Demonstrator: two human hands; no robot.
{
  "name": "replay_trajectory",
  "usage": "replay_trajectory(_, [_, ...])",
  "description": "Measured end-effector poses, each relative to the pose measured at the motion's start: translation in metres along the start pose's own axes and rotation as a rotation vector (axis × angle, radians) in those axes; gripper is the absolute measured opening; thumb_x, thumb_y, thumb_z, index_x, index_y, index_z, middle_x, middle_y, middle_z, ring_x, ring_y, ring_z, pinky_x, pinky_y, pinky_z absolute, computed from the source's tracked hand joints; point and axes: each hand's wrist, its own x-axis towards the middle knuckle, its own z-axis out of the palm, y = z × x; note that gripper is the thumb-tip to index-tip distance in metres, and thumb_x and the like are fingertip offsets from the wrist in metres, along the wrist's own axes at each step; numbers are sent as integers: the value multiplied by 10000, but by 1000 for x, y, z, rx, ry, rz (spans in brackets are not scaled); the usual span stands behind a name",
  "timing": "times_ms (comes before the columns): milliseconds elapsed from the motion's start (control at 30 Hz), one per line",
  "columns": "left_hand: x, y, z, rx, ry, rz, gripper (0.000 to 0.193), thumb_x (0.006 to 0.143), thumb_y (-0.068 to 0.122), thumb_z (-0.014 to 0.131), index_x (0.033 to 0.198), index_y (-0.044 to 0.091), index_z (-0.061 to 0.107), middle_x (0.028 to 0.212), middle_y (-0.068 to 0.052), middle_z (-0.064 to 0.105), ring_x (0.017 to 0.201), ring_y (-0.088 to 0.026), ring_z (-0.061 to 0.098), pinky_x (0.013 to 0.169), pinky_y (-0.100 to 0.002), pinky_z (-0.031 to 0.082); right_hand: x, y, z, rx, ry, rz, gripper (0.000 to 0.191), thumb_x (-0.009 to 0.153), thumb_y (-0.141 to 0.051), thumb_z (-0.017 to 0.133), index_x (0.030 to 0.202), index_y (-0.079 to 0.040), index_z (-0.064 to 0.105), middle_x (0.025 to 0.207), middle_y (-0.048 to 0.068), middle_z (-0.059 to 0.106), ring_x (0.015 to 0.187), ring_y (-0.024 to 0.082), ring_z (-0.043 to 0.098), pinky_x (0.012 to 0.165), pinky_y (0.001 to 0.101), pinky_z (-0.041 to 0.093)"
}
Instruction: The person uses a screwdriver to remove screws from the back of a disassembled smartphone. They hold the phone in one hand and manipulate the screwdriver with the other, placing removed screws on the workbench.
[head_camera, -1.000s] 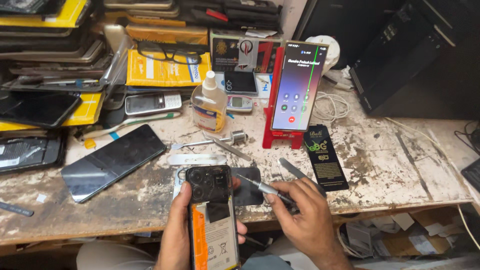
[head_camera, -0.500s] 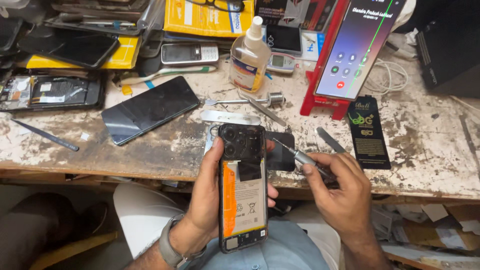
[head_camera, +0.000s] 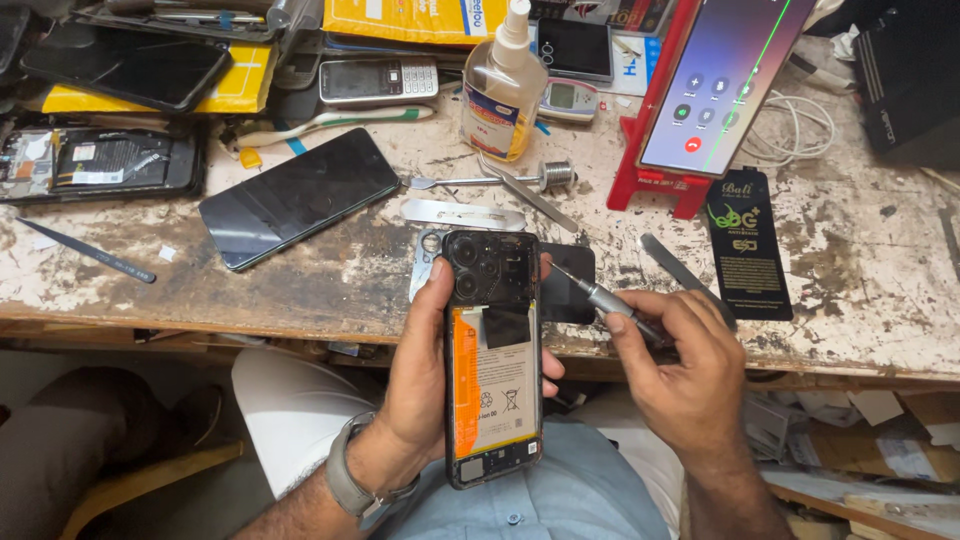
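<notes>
My left hand (head_camera: 425, 375) grips an opened phone (head_camera: 492, 350) upright over my lap, back cover off, so its battery, orange strip and camera cluster show. My right hand (head_camera: 680, 370) holds a small metal screwdriver (head_camera: 600, 295), whose tip touches the phone's upper right edge near the camera block. Both hands sit at the front edge of the worn workbench (head_camera: 330, 280).
On the bench lie a dark phone face down (head_camera: 295, 195), an opened phone (head_camera: 100, 160), tweezers (head_camera: 525, 190), a glue bottle (head_camera: 503, 85), a lit phone on a red stand (head_camera: 720, 85), a black packet (head_camera: 745, 245), old handsets and stacked boxes behind.
The view has dipped toward my lap. The opened phone is lower over my lap, and the screwdriver tip has come to its upper right edge.
</notes>
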Motion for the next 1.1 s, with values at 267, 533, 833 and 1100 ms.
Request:
replay_trajectory(267, [0, 0, 0, 9, -3, 22, 824, 1041, 635, 207, 1538, 37, 480, 1185, -134, 703, 840, -248, 723, 768, -398, 625, -1, 1, -1, 27, 15, 15, 183, 909, -119, 785, 1042, -6, 730, 864, 86, 690, 755, 174, 654, 666, 302, 508])
replay_trajectory(533, [0, 0, -4, 33, -32, 20, 809, 1064, 616, 208, 1539, 19, 477, 1408, -162, 597, 861, -251, 710, 771, -397, 620, 0, 1, -4, 33, 2, -24, 171, 914, -105, 778, 1049, -12, 731, 911, 78, 718, 816, 179, 672, 724, 307, 520])
replay_trajectory(833, [-1, 1, -6, 30, -35, 46, 787, 1052, 605, 214, 1530, 29, 458, 1523, -120, 550, 858, -267, 711, 764, -399, 620, 1, -1, -5, 41, -24, -45, 172, 903, -99, 777, 1046, -15, 731, 923, 83, 725, 839, 195, 680, 754, 319, 526])
replay_trajectory(1100, [-2, 3, -5, 32, -46, 75, 793, 1059, 601, 201, 1547, 23, 440, 1558, -152, 523, 855, -272, 716, 760, -400, 625, 1, -1, -6, 36, -21, -47, 182, 894, -101, 785, 1047, -16, 736, 896, 83, 715, 822, 199, 666, 756, 328, 521])
